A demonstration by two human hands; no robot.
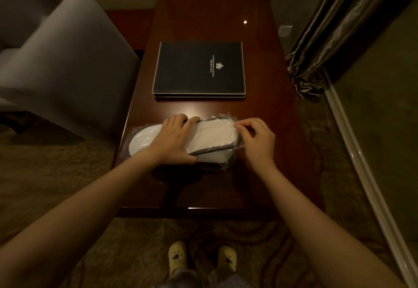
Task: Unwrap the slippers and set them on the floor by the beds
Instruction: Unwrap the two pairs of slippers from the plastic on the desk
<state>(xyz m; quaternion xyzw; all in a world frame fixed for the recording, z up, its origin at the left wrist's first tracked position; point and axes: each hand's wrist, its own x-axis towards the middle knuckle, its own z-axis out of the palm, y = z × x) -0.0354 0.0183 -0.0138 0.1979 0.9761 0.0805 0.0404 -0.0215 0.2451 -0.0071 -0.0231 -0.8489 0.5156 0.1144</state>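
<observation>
Slippers: A white pair with dark edging (212, 136) is seen stacked flat inside a clear wrap (228, 118). It is laid on the table (203, 188), under the left hand and just inward of the right hand.
Left hand (174, 139): It is spread across the middle of the pack. The fingers are curled over the far edge and the thumb is set on the near edge, so the pair is gripped and pressed down.
Right hand (257, 140): Thumb and fingertips are pinched on the film at the pack's end. The other fingers are bent and hold nothing.
Handling: The pair is judged light, soft and easily bent. The film is judged thin, glossy and slippery, and likely to slide on the polished wood unless it is pinned.
Hold: The loose film beyond the toe end, at the right fingertips, is judged the best place to pull or tear, with the middle kept under the left palm.
Writing: A dark folder (199, 68) lies beyond both hands. A crown emblem and pale lettering are printed on it sideways. "HOTEL" can be made out, and the rest is too small to be sure of. No print is made out on the wrap.
Progress: The wrap is not yet opened.
</observation>
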